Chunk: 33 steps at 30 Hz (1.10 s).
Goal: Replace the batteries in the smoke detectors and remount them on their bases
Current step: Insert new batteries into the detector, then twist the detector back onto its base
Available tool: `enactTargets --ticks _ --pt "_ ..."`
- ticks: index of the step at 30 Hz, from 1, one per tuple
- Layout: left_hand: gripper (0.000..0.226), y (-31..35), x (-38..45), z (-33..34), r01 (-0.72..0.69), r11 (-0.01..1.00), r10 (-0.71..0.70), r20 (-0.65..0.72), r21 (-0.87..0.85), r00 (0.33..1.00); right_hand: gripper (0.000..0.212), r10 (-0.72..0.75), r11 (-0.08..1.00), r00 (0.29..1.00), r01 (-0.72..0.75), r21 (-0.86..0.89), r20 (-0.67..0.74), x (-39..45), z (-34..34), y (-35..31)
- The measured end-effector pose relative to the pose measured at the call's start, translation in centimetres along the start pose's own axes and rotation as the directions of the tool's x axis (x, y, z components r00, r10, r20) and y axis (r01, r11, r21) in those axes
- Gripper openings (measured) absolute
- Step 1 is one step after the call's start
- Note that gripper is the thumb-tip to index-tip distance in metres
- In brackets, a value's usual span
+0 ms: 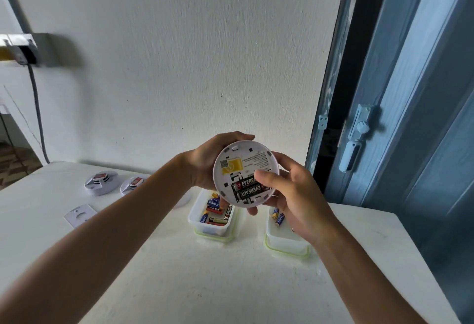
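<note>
Both hands are clamped on one smoke detector (245, 173), held up between them with its back turned toward the camera. The left hand (205, 162) cups the far-left rim from behind, fingers curled over the top edge; the right hand (289, 190) grips the lower-right rim, its thumb (266, 178) pressing on the end of the two black batteries (247, 189) seated side by side in the bay. Their long axis runs roughly left to right, tilted slightly upward toward the thumb, so the right hand is the nearer one for pushing them home or prising them out (which of the two is under way I cannot tell).

Just below the hands on the counter (179, 272) stand two open tubs: the left tub (205, 228) with mixed batteries, the right tub (284, 241) partly hidden by the wrist. Well to the left lie two more detectors (101, 182) and a flat mounting plate (80, 214).
</note>
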<state>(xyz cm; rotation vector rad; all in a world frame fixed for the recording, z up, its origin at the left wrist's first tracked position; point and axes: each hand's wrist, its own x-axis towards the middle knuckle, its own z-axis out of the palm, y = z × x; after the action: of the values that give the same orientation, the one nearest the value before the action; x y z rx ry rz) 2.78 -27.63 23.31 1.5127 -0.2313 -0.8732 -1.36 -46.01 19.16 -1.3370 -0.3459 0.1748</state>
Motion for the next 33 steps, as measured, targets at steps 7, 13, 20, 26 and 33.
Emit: enactTargets --ticks 7,13,20,26,33 --pt "0.061 -0.1 -1.7 0.1 -0.006 1.000 0.006 0.031 -0.008 0.999 0.038 0.011 1.000 0.999 -0.010 -0.030 0.039 -0.5 1.1 0.1" --pt "0.064 -1.8 -2.7 -1.4 0.032 0.996 -0.030 0.021 -0.082 0.999 0.040 0.066 0.998 0.993 -0.066 -0.002 0.095 0.2 2.3 1.3" --pt "0.073 -7.4 -6.5 -8.8 -0.012 0.966 0.017 0.016 -0.258 1.000 0.040 0.169 0.985 0.974 -0.172 0.010 0.153 3.6 7.6 4.7" --pt "0.075 -15.2 -15.1 -16.4 -0.402 0.726 0.178 -0.412 -0.558 0.894 0.017 0.277 0.961 0.957 -0.277 -0.019 0.079 8.5 16.4 9.2" --pt "0.085 -26.6 -25.4 -24.9 -0.661 0.449 0.108 -0.698 -0.601 0.708 0.018 0.221 0.864 0.965 -0.128 -0.487 0.138 14.7 31.2 18.7"
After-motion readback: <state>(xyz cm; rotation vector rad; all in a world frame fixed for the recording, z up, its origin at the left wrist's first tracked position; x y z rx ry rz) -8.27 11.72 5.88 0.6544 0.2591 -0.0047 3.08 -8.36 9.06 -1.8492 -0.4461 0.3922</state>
